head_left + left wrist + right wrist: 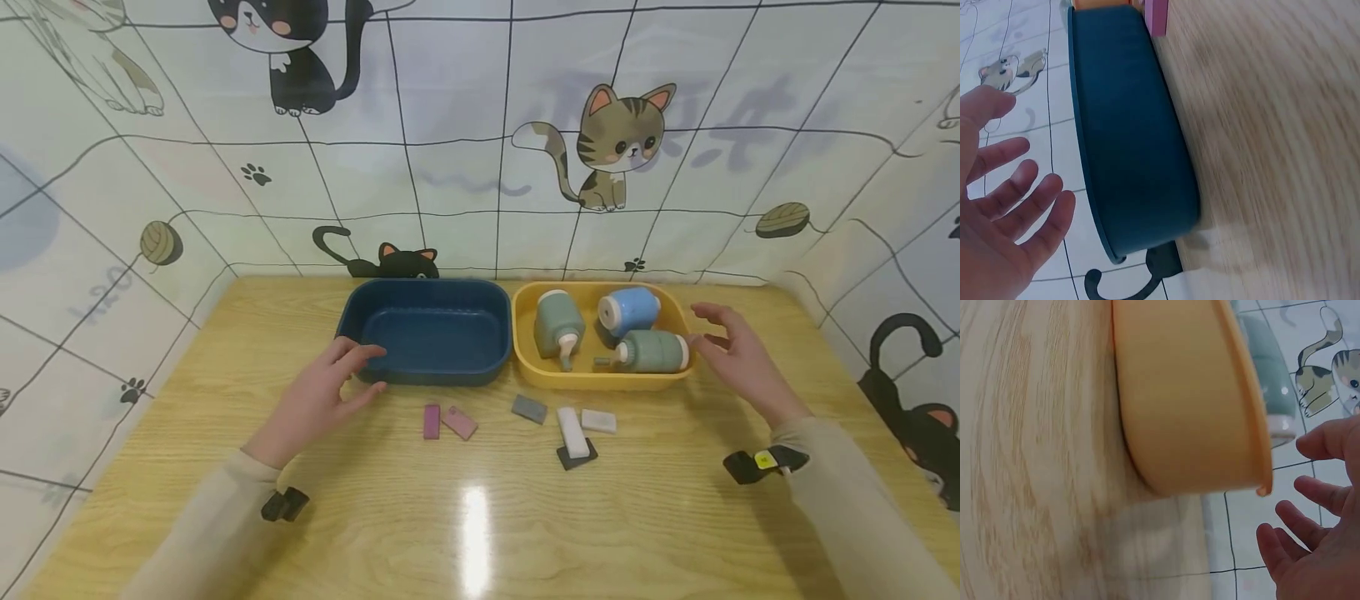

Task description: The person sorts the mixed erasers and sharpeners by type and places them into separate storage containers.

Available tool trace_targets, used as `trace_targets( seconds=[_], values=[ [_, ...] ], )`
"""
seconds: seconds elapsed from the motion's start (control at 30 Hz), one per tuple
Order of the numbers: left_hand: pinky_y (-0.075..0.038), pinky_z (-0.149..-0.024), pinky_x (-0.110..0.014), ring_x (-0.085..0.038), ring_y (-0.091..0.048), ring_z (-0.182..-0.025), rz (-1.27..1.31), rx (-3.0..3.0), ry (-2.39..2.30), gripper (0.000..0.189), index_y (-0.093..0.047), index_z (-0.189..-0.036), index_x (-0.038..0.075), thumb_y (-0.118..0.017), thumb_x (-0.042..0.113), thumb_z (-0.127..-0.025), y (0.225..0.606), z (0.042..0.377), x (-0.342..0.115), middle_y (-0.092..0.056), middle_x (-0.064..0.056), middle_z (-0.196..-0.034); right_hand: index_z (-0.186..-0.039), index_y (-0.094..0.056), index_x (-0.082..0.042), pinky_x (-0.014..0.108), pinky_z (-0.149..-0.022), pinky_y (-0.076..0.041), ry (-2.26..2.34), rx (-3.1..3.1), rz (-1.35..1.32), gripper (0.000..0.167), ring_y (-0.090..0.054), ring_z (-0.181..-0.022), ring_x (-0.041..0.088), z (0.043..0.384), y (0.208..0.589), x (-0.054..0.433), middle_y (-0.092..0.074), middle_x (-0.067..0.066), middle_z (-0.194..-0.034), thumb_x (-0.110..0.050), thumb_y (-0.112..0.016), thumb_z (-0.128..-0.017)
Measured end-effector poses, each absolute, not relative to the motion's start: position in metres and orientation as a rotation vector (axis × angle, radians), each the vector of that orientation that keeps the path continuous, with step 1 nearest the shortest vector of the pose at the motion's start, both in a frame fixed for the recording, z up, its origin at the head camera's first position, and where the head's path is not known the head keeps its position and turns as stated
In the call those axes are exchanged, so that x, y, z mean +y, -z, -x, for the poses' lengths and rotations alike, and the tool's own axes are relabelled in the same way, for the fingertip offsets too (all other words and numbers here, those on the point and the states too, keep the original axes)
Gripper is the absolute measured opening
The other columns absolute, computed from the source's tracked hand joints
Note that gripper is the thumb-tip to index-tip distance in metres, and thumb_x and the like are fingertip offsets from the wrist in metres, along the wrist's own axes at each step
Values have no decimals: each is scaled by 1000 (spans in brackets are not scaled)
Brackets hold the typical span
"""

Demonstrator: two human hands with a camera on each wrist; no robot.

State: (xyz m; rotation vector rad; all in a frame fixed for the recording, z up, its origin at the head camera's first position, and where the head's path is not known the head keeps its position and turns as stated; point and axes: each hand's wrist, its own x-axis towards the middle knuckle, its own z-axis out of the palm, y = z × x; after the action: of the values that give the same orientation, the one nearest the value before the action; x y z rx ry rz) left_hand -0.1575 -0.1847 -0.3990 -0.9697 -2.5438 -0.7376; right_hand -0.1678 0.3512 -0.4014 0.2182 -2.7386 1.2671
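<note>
My left hand [318,400], fingers relaxed and apart, hovers at the left front corner of a dark blue plastic bin [427,375]. The left wrist view shows that hand [1007,194] beside the bin's outer wall [1129,131], holding nothing. At the right end of a yellow bin [600,381] is my right hand [742,367], its fingers loosely bent and holding nothing. Two grey-green pump bottles [558,321] and a blue bottle [633,310] lie inside the yellow bin. In the right wrist view a white-based green bottle [1269,375] shows above the rim, near my thumb.
In front of the bins lie several small flat blocks: a purple one [431,422], a pink one [460,423], a grey one [529,408], and a white one [598,421]. Another white block [572,432] rests on a black piece [590,454]. Cat-patterned sheeting [465,183] surrounds the wooden table [375,517].
</note>
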Motion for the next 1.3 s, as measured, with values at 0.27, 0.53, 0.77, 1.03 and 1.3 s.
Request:
trace_targets(
  seconds=[0.27, 0.53, 0.77, 1.03, 1.3],
  values=[
    [-51, -68, -31, -23, -61, -87, 1109, -2628, 815, 48, -59, -123, 3, -78, 11, -80, 408, 148, -171, -58, -9, -107, -149, -22, 4, 66, -95, -31, -1351, -2793, -168, 53, -32, -126, 55, 179, 412, 357, -29, 35, -143, -20, -38, -105],
    [-52, -76, -34, -21, -61, -92, 1162, -2742, 917, 55, -59, -129, 3, -80, 20, -80, 424, 141, -158, -59, -8, -116, -150, -20, 1, 50, -92, -43, -1386, -2807, -129, 53, -39, -120, 59, 183, 420, 357, -30, 40, -140, -18, -38, -105],
    [-45, -95, -43, -24, -54, -114, 1179, -2846, 1033, 74, -49, -139, 3, -82, 30, -78, 435, 142, -151, -54, -9, -128, -152, -16, 0, 21, -81, -45, -1394, -2810, -172, 52, -39, -118, 59, 185, 431, 355, -26, 41, -140, -14, -34, -105],
    [-41, -97, -47, -28, -51, -116, 1128, -2913, 1178, 77, -46, -142, 2, -81, 29, -79, 439, 149, -148, -53, -12, -129, -153, -12, -1, 60, -92, -38, -1412, -2818, -143, 53, -34, -123, 59, 185, 431, 353, -23, 41, -143, -16, -33, -106],
    [-40, -96, -48, -31, -51, -113, 1129, -2902, 1129, 62, -58, -129, -2, -82, 21, -77, 443, 154, -147, -57, -14, -124, -152, -14, -2, 9, -73, -36, -1445, -2784, -167, 53, -37, -120, 57, 183, 431, 352, -26, 41, -139, -16, -34, -106]
  ],
)
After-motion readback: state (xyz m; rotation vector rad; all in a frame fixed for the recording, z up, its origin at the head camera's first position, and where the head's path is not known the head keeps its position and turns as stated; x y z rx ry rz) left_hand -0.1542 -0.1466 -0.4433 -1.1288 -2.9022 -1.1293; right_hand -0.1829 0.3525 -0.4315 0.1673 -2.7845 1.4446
